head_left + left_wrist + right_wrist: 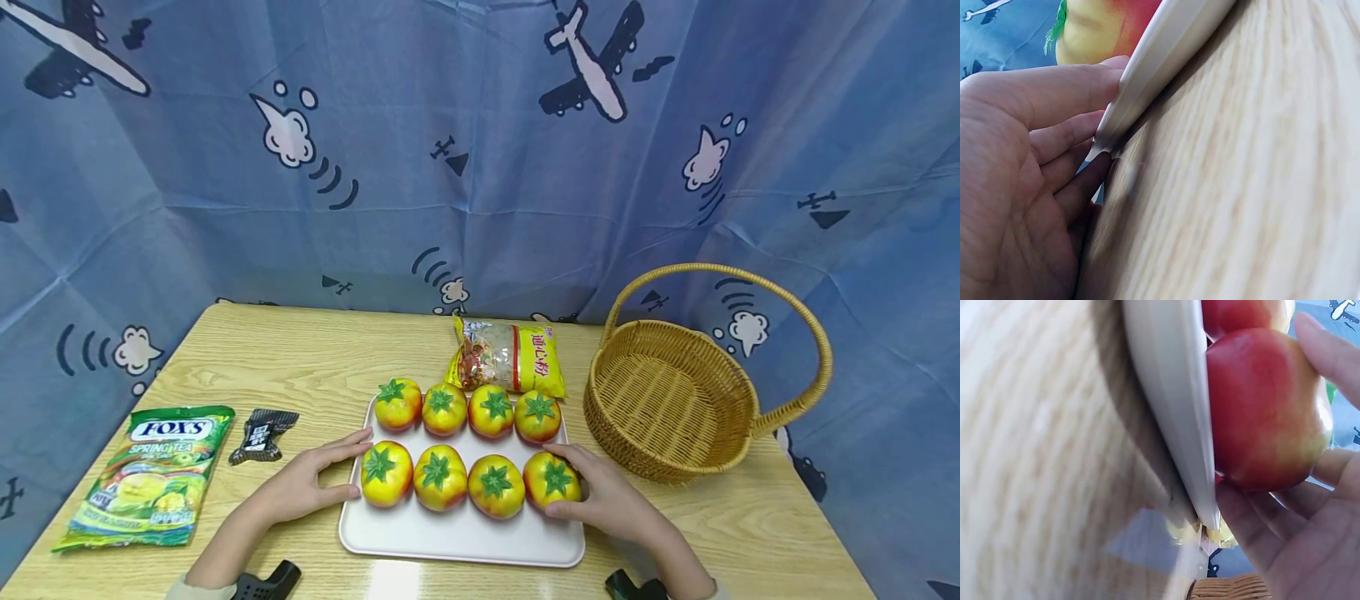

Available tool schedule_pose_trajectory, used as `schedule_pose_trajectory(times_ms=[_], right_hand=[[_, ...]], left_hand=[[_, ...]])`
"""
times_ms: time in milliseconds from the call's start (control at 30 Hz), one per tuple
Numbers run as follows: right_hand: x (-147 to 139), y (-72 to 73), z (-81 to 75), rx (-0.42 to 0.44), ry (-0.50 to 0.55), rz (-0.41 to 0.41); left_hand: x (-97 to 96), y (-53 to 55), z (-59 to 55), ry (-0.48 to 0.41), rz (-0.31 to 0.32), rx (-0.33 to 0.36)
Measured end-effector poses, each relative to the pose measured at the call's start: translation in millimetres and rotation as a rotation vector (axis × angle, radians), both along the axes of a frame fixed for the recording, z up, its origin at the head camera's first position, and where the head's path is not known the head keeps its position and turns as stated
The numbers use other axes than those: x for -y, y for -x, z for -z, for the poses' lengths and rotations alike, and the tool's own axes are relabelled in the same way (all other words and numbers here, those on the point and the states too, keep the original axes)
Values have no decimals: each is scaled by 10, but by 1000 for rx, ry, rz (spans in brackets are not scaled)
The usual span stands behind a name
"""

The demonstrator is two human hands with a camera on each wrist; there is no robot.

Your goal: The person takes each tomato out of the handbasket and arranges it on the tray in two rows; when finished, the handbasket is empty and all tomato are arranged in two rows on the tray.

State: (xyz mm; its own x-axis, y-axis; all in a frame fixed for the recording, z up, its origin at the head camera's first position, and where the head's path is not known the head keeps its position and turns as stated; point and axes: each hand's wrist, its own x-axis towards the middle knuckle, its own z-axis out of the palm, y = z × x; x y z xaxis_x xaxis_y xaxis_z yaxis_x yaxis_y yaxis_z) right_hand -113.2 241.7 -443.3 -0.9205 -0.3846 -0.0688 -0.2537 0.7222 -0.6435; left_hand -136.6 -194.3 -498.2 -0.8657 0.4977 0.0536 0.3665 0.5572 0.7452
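Observation:
A white tray (461,540) holds two rows of yellow-and-red tomatoes with green star-shaped tops. My left hand (315,481) rests at the tray's left edge, its fingertips touching the rim beside the front-left tomato (387,475). The left wrist view shows those fingers fairly straight along the tray's side (1147,81). On the other side, my right hand (603,496) holds the front-right tomato (552,482), thumb in front and fingers behind. In the right wrist view that tomato (1266,409) sits against the tray, with fingers curved beneath and beside it.
A wicker basket (678,467) with a tall handle stands at the right. Behind the tray lies a yellow pasta bag (506,357). To the left are a green Fox's candy bag (146,479) and a small dark packet (264,435). A blue patterned curtain (465,150) hangs behind the table.

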Motion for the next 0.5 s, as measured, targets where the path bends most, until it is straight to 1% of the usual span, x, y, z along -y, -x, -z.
schedule_pose_trajectory(times_ms=[233,500], right_hand=[[11,-3,-13,41,-9,16],[-2,-16,1,72,23,40]], left_hand=[[-1,-5,3,-4,-3,10],[-3,-6,-8,-1,-1,11]])
